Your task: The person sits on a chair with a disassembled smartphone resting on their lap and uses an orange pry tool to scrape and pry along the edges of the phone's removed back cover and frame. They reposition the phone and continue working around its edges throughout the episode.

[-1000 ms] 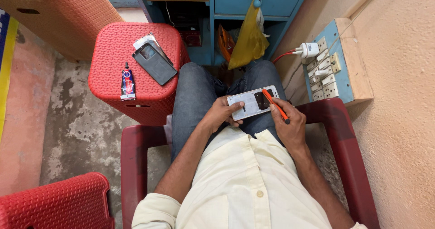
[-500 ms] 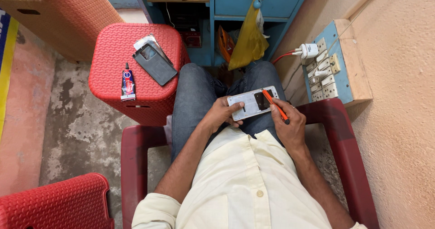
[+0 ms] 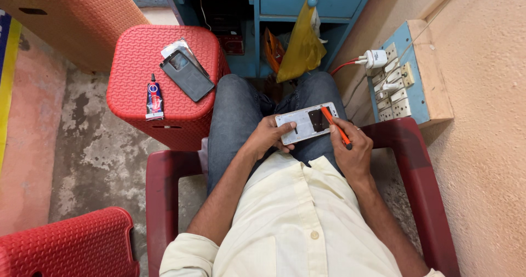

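**Opened phone held over the lap**

A red woven-pattern stool (image 3: 164, 85) stands at the left and carries a small glue tube (image 3: 154, 97) and a dark phone panel (image 3: 187, 75). The left hand (image 3: 267, 137) is closed around the left end of the opened phone (image 3: 306, 123), held flat above the jeans. Its exposed face is pale grey-white with a dark rectangular patch. The right hand (image 3: 353, 151) grips an orange tool (image 3: 335, 126), tip resting on that patch.
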